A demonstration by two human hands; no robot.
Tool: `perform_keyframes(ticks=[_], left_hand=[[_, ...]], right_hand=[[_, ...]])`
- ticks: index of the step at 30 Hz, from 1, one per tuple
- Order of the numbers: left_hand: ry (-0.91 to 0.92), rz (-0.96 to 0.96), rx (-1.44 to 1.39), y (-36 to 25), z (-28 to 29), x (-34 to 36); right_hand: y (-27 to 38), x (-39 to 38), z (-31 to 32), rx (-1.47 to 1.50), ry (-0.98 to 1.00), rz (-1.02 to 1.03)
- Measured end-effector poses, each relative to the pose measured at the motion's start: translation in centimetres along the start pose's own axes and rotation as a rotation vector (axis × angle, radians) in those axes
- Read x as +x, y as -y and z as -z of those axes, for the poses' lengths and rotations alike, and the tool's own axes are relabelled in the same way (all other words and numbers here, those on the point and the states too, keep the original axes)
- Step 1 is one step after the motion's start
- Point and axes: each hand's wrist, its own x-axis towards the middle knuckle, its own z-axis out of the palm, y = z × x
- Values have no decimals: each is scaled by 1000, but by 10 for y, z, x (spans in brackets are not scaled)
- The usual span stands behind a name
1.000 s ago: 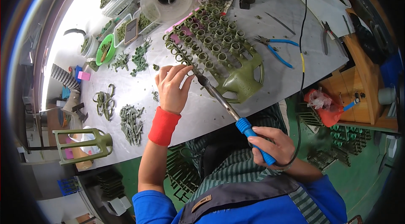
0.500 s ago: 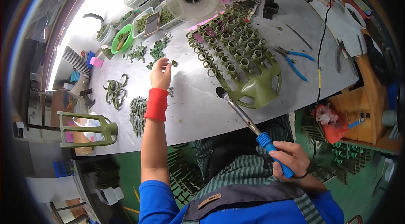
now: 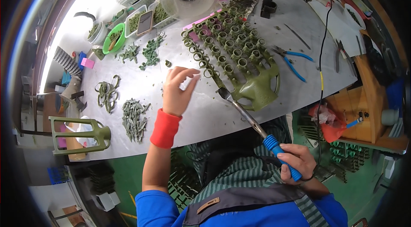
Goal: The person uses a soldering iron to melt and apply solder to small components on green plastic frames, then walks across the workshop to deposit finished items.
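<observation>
Grey table (image 3: 201,118) with olive frame (image 3: 259,91), pliers (image 3: 286,53)

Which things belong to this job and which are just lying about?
Seemingly in use:
blue-handled tool, in the right hand
olive-green ringed frame, near the left hand

Apparently lying about:
blue-handled pliers
phone
pink block

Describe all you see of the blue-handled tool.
The blue-handled tool has a blue handle, ribbed at the front, a shiny metal-looking shaft and a dark tip. It slants up and left from the right hand, gripping its handle, toward the green frame; whether the tip touches it is unclear.
</observation>
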Motion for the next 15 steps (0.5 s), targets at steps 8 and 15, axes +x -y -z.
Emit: perform_keyframes(ticks=[8,15], left_hand=[[-41,-127,134,-6,-23,-2],[-77,7,105,-6,-29,-8]], right_hand=[[1,3,2,-24,28,-13],[-4,6,-7,-10,0,-2]])
